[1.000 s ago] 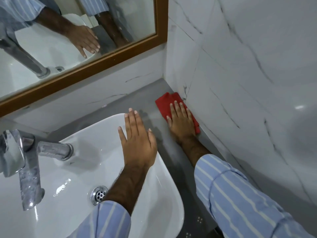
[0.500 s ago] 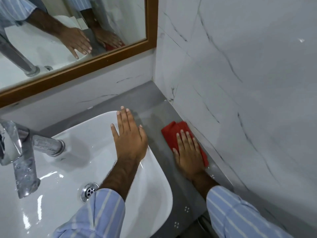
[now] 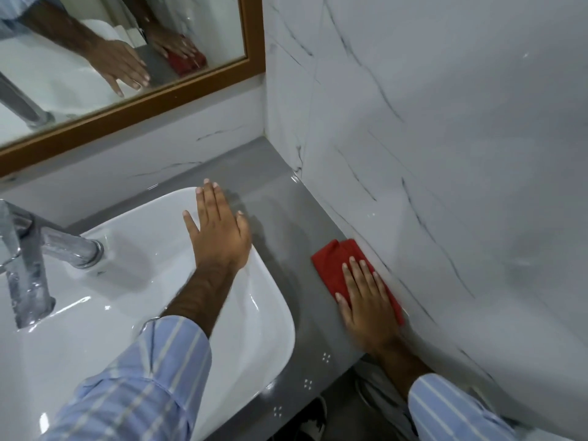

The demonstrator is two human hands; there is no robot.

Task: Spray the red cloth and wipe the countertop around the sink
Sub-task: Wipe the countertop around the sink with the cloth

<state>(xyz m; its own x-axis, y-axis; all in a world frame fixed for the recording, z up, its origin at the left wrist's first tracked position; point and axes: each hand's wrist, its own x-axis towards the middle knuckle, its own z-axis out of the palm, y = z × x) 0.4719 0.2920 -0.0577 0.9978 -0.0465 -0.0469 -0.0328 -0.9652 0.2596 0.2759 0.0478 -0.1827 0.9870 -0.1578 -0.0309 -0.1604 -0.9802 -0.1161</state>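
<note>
To the right of our right hand rises the white marble-look wall [image 3: 445, 154], its dark veins running down to the counter edge. In front of both hands, above the back wall, hangs the mirror [image 3: 127, 43] with a brown wooden frame; in it we see the reflection of our two hands and of the cloth. Under our left hand lies the white sink [image 3: 111, 297], a rounded basin that sits on top of the counter. The grey counter [image 3: 280, 211] runs between the two hands as a strip, from the back corner to the front edge near our sleeves, and its surface shines wet in the far corner. To the left of our left hand stands the chrome faucet [image 3: 28, 265], with its spout over the basin.

Our left hand [image 3: 216, 230] is open and flat, fingers together, and rests on the far right rim of the sink. Our right hand [image 3: 366, 300] is also open, palm down with fingers spread, and presses on the red cloth [image 3: 337, 262]. The cloth is folded, lies flat on the counter, and touches the foot of the side wall. Its far half shows beyond our fingertips, and the near half is under the palm. Both arms wear blue sleeves [image 3: 143, 383] with white stripes.
</note>
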